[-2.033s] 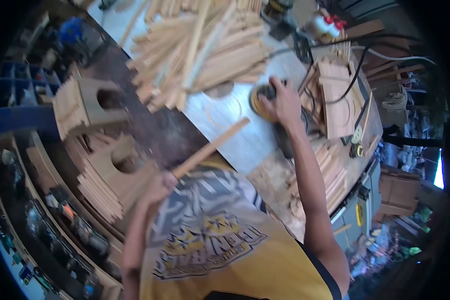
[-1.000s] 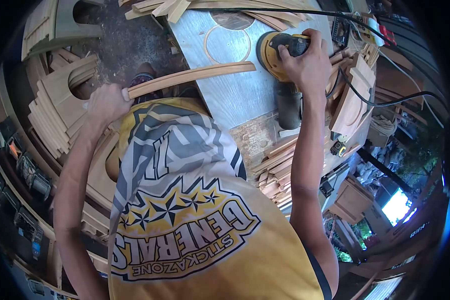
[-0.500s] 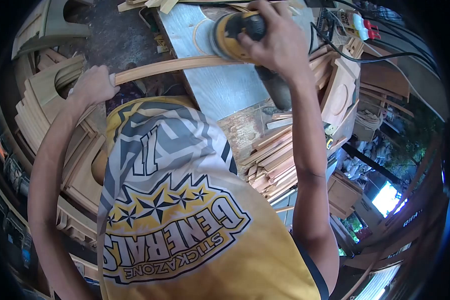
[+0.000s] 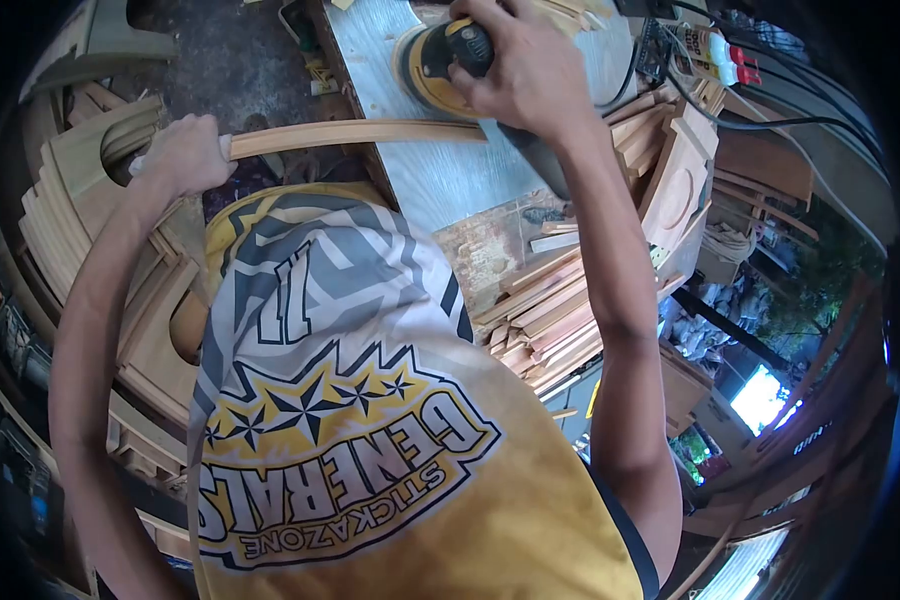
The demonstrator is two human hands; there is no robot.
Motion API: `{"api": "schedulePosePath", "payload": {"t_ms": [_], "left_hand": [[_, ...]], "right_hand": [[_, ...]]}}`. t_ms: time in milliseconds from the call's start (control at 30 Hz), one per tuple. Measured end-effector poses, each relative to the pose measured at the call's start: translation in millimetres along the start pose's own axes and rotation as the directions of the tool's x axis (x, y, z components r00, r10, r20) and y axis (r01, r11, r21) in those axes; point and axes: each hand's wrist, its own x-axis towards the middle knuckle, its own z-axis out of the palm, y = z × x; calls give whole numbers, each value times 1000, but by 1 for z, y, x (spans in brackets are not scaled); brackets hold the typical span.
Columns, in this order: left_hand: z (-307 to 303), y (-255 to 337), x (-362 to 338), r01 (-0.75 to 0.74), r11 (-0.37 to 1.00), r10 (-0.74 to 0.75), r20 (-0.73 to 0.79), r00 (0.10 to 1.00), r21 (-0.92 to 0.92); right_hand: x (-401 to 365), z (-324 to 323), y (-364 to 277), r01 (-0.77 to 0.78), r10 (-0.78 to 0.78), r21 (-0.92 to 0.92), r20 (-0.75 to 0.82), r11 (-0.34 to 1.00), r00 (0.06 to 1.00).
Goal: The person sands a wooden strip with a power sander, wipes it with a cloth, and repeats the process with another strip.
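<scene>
My left hand (image 4: 182, 155) grips one end of a long wooden slat (image 4: 355, 133) that reaches across onto the grey worktable (image 4: 440, 175). My right hand (image 4: 520, 70) is closed over a yellow and black orbital sander (image 4: 432, 68), whose pad sits at the slat's far end on the table. The slat's far tip is hidden under the sander and hand. My yellow and grey printed shirt fills the lower middle of the view.
A stack of cut slats (image 4: 540, 320) lies on the table's near right corner. Wooden panels with round cut-outs (image 4: 100, 180) are piled at the left. Shaped boards (image 4: 675, 190) and black cables (image 4: 770, 120) lie to the right, with a bottle (image 4: 715, 55) behind.
The sander and my right hand have shifted left and up the table along the slat. My left hand keeps its hold on the slat's end, which has levelled out.
</scene>
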Motion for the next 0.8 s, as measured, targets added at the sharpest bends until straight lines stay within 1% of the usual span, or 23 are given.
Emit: {"api": "schedulePosePath", "payload": {"t_ms": [33,100,133,200,233,300,333,400,433,500,633,700,800], "left_hand": [[4,-2,-1,-7,1000,7,12,1000,3],[9,-2,-2,-28,999,31,-79,996,40],[9,-1,-1,-34,999,37,-78,996,41],[5,0,-1,-1,1000,1,-73,997,10],[4,0,-1,0,1000,1,-74,997,9],[0,2,0,0,1000,0,-7,1000,3],[-3,4,0,4,1000,-4,-7,1000,3],[-5,8,-3,18,1000,-19,33,999,12],[-3,7,-4,15,1000,-16,41,999,14],[-1,5,-2,-24,999,25,-19,1000,35],[1,3,0,-36,999,38,-46,998,38],[0,4,3,-11,1000,13,57,998,-27],[2,3,1,-18,999,19,23,1000,-46]], "right_hand": [[-2,-5,0,13,-13,9,-19,1000,1000],[-6,-10,0,43,-41,24,-61,999,997],[-8,-12,1,37,-36,22,-61,999,998],[-9,-13,-2,48,-49,45,14,998,999],[-10,-7,-1,49,-50,44,14,998,999],[-13,10,1,143,-142,16,-44,990,989],[-13,12,2,145,-145,18,-44,989,989],[-14,10,-5,58,-60,83,26,995,998],[-15,12,-6,52,-55,87,30,995,998],[-13,13,-4,127,-128,69,16,989,992],[-11,17,-2,157,-157,6,23,988,987],[-12,14,-5,92,-92,39,22,995,995],[-9,8,6,91,-94,50,56,995,994]]}}
